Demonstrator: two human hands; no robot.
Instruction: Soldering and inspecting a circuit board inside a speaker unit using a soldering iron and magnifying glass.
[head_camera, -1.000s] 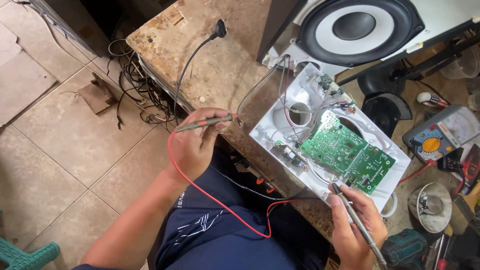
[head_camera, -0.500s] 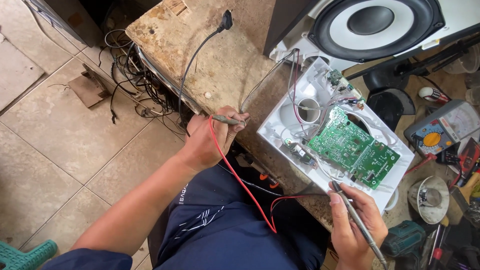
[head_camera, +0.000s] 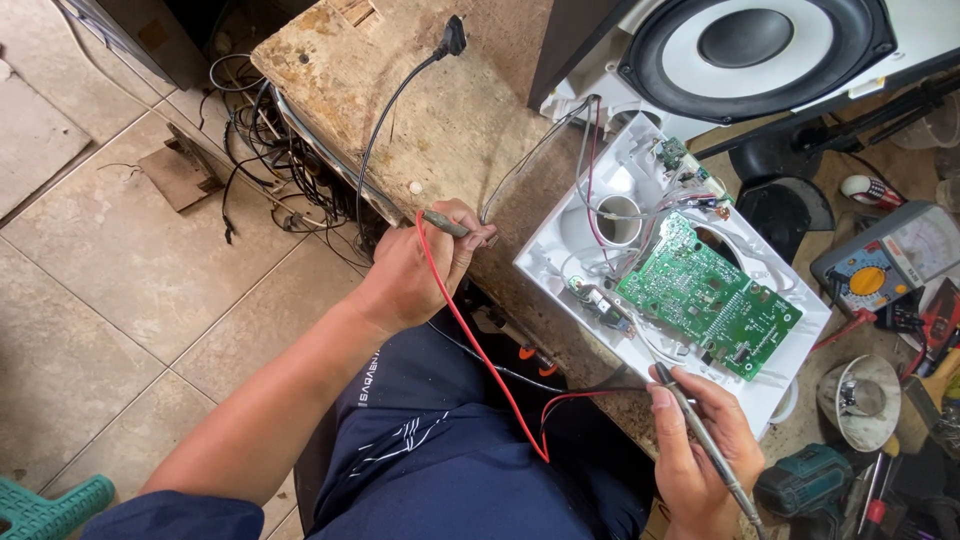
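Note:
My left hand (head_camera: 418, 268) grips a test probe (head_camera: 446, 225) with a red lead (head_camera: 480, 350), held at the edge of the worn workbench (head_camera: 440, 110), left of the white plastic panel (head_camera: 580, 240). My right hand (head_camera: 700, 450) holds a second grey probe (head_camera: 705, 430) with a black lead, its tip near the lower edge of the green circuit board (head_camera: 710, 295) that lies on the white panel. Thin wires run from the board up to a small green board (head_camera: 672, 152) near the panel's top.
A large speaker (head_camera: 760, 45) in a white cabinet lies at the top right. A multimeter (head_camera: 885, 262) sits at the right edge. A teal drill (head_camera: 805, 490) and other tools lie at the bottom right. A black power cord (head_camera: 400, 90) crosses the bench; tangled cables (head_camera: 260, 150) hang left over tiled floor.
My left hand has moved right and up with the red-lead probe, closer to the white panel. The right hand has stayed by the board's lower edge.

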